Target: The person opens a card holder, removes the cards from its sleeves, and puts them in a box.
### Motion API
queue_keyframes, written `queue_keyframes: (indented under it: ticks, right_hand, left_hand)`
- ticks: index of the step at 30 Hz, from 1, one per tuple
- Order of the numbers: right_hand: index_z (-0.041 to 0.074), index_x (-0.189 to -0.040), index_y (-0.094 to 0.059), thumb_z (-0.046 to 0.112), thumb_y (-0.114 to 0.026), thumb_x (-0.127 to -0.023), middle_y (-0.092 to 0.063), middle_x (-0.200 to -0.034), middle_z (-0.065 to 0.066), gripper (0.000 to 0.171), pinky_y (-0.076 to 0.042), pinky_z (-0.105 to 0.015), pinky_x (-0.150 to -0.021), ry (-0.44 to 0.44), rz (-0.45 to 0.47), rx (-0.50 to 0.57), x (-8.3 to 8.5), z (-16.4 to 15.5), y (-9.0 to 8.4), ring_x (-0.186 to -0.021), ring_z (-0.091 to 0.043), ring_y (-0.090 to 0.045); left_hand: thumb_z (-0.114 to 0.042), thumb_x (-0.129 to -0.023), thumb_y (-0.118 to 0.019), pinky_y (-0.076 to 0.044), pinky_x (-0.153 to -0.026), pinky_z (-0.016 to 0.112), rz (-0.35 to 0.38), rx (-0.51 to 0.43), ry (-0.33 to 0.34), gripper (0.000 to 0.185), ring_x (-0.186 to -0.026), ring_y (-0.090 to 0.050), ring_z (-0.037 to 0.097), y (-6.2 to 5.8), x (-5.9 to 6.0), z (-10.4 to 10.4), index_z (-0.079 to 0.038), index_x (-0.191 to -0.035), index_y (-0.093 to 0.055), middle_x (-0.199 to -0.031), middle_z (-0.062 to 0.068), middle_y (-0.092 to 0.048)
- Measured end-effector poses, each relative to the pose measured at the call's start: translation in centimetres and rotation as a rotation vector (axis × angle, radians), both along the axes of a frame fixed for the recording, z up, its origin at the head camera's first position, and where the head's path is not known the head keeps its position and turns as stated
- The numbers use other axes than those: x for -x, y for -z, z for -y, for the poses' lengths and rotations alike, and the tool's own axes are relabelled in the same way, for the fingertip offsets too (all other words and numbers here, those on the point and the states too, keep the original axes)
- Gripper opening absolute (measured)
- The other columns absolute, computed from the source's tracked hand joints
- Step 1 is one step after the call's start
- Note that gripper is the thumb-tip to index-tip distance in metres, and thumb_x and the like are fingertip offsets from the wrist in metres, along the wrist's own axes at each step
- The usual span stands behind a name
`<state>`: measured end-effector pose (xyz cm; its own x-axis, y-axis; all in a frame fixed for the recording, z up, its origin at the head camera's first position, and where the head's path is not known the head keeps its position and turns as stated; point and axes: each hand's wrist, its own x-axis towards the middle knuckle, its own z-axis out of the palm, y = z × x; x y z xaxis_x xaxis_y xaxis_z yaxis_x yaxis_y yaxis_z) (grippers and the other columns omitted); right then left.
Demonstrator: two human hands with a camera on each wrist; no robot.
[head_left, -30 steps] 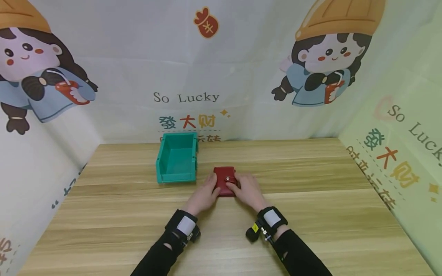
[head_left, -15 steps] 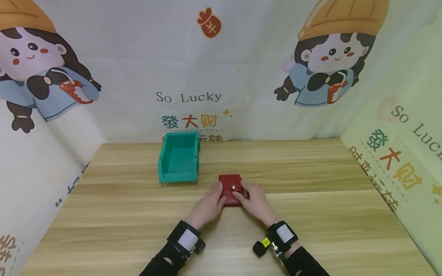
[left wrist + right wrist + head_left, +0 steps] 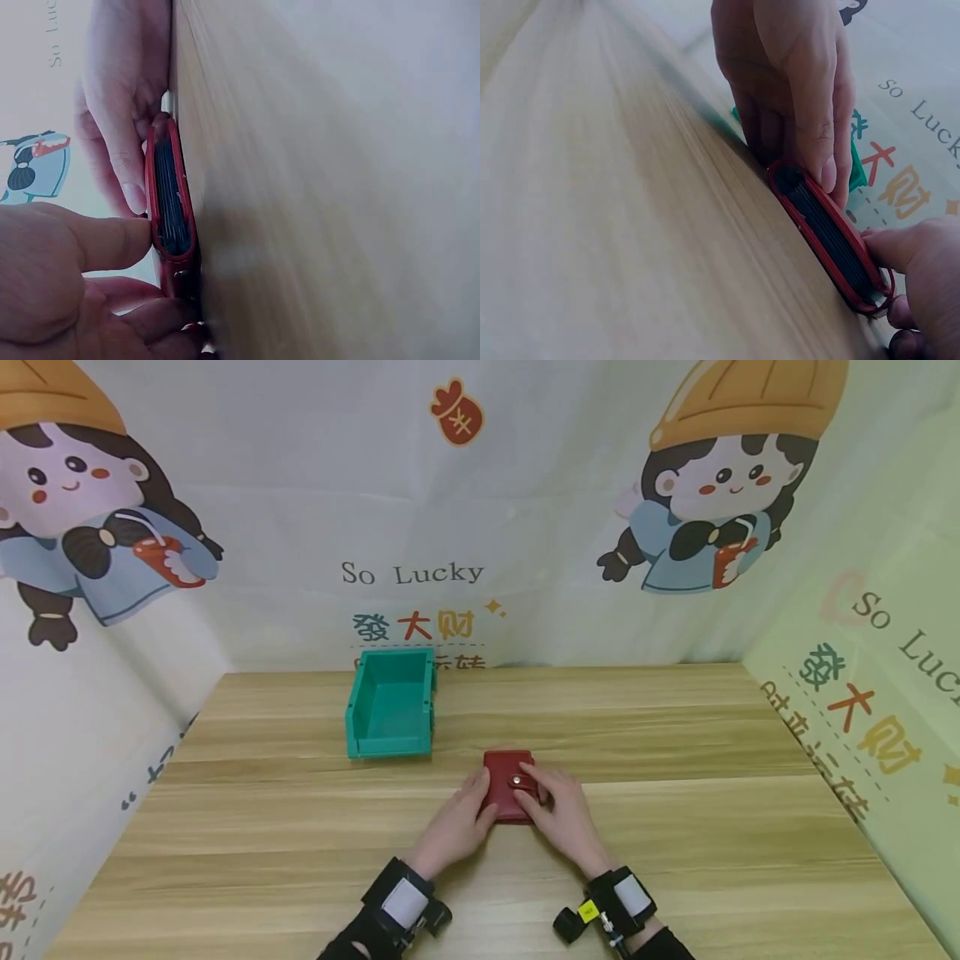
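Observation:
A small red card holder (image 3: pixel 501 789) with a snap strap (image 3: pixel 523 782) lies on the wooden table in front of me. My left hand (image 3: pixel 452 823) grips its left edge, thumb at the near left corner. My right hand (image 3: pixel 564 815) holds the right edge, with the thumb by the metal snap and the index finger at the strap's far side. The strap lies over the cover with its snap on the front. Dark stacked sleeves (image 3: pixel 171 195) show at the near end in the left wrist view. The fingers' undersides are partly hidden.
A teal open-fronted bin (image 3: pixel 390 747) stands at the back left of the wooden table (image 3: pixel 675 827). Printed cloth walls (image 3: pixel 555 527) with cartoon figures enclose the back and sides. A camera is strapped to each wrist.
Both hands and the card holder have moved nearer to me and slightly right in the head view. Both hands stay on it; the right index finger has shifted onto the cover beside the strap.

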<state>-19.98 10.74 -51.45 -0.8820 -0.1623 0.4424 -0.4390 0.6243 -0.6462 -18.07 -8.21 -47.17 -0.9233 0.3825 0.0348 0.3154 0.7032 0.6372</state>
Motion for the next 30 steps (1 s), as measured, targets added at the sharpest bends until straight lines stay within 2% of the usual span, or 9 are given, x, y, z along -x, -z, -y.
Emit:
queue_keyframes:
  ticks: [3, 7, 10, 13, 16, 18, 20, 26, 30]
  right_hand:
    - [0.009, -0.119, -0.074, 0.017, -0.078, -0.087, -0.048, -0.074, 0.005, 0.033, -0.030, -0.025, -0.071, -0.006, 0.004, 0.013, -0.3, -0.1, 0.1, -0.071, -0.006, -0.040]
    - [0.011, -0.118, -0.073, 0.017, -0.076, -0.088, -0.049, -0.077, 0.005, 0.031, -0.030, -0.024, -0.072, -0.012, 0.040, 0.026, -0.5, -0.2, 0.0, -0.073, -0.005, -0.040]
    - [0.011, -0.117, -0.073, 0.017, -0.076, -0.088, -0.049, -0.078, 0.004, 0.029, -0.030, -0.024, -0.071, -0.025, 0.065, 0.039, -0.7, -0.2, -0.1, -0.075, -0.006, -0.040]
    - [0.012, -0.117, -0.072, 0.017, -0.076, -0.089, -0.049, -0.079, 0.004, 0.028, -0.029, -0.024, -0.072, -0.032, 0.087, 0.045, -0.8, -0.3, -0.2, -0.075, -0.006, -0.041]
    - [0.014, -0.115, -0.072, 0.019, -0.077, -0.088, -0.048, -0.078, 0.005, 0.028, -0.029, -0.025, -0.073, -0.029, 0.093, 0.040, -0.9, -0.3, -0.2, -0.075, -0.006, -0.041]
    - [0.015, -0.112, -0.072, 0.021, -0.079, -0.086, -0.046, -0.076, 0.005, 0.027, -0.029, -0.024, -0.072, -0.024, 0.081, 0.038, -0.9, -0.3, -0.2, -0.073, -0.005, -0.041]
    - [0.015, -0.108, -0.071, 0.023, -0.081, -0.084, -0.045, -0.073, 0.004, 0.027, -0.029, -0.023, -0.069, -0.016, 0.063, 0.033, -0.9, -0.2, -0.1, -0.070, -0.005, -0.040]
    - [0.017, -0.100, -0.069, 0.026, -0.084, -0.081, -0.041, -0.071, 0.006, 0.026, -0.026, -0.023, -0.069, 0.007, 0.075, 0.035, -0.9, -0.1, 0.0, -0.066, -0.003, -0.036]
    - [0.016, -0.098, -0.069, 0.023, -0.085, -0.080, -0.040, -0.072, 0.007, 0.025, -0.026, -0.022, -0.069, -0.012, 0.089, 0.069, -0.8, -0.2, 0.0, -0.067, -0.003, -0.036]
  left_hand:
    - [-0.010, -0.101, -0.054, -0.031, -0.116, 0.060, 0.040, -0.073, -0.006, 0.057, -0.145, -0.035, 0.049, 0.0, -0.2, 0.2, 0.015, -0.148, -0.033, -0.152, 0.036, -0.038]
    - [-0.010, -0.100, -0.056, -0.028, -0.118, 0.059, 0.097, -0.207, -0.016, 0.064, -0.146, -0.034, 0.047, 0.3, -0.2, 0.7, 0.009, -0.154, -0.027, -0.155, 0.031, -0.037]
    - [-0.009, -0.097, -0.060, -0.029, -0.117, 0.060, 0.108, -0.307, -0.022, 0.068, -0.145, -0.036, 0.046, 0.7, 0.1, 1.3, 0.007, -0.154, -0.027, -0.154, 0.030, -0.040]
    - [-0.009, -0.094, -0.065, -0.039, -0.111, 0.059, 0.112, -0.382, -0.073, 0.064, -0.136, -0.048, 0.047, 1.1, 0.6, 1.8, 0.006, -0.150, -0.037, -0.147, 0.029, -0.050]
    - [-0.008, -0.093, -0.067, -0.050, -0.098, 0.044, 0.126, -0.436, -0.141, 0.056, -0.119, -0.057, 0.039, 1.5, 1.1, 1.9, 0.003, -0.144, -0.048, -0.138, 0.025, -0.058]
    - [-0.006, -0.092, -0.068, -0.048, -0.091, 0.037, 0.120, -0.454, -0.161, 0.050, -0.112, -0.059, 0.034, 1.6, 1.4, 1.9, 0.002, -0.139, -0.053, -0.133, 0.024, -0.062]
    - [-0.005, -0.091, -0.069, -0.047, -0.090, 0.035, 0.112, -0.465, -0.174, 0.047, -0.109, -0.060, 0.033, 1.7, 1.6, 1.7, 0.001, -0.137, -0.056, -0.130, 0.022, -0.064]
    - [-0.003, -0.090, -0.069, -0.047, -0.093, 0.044, 0.047, -0.416, -0.143, 0.045, -0.107, -0.061, 0.033, 2.0, 2.0, 1.0, -0.001, -0.134, -0.059, -0.129, 0.020, -0.065]
    - [-0.002, -0.091, -0.068, -0.046, -0.096, 0.048, 0.027, -0.378, -0.130, 0.044, -0.109, -0.061, 0.033, 2.3, 2.0, 0.7, -0.005, -0.135, -0.060, -0.130, 0.018, -0.066]
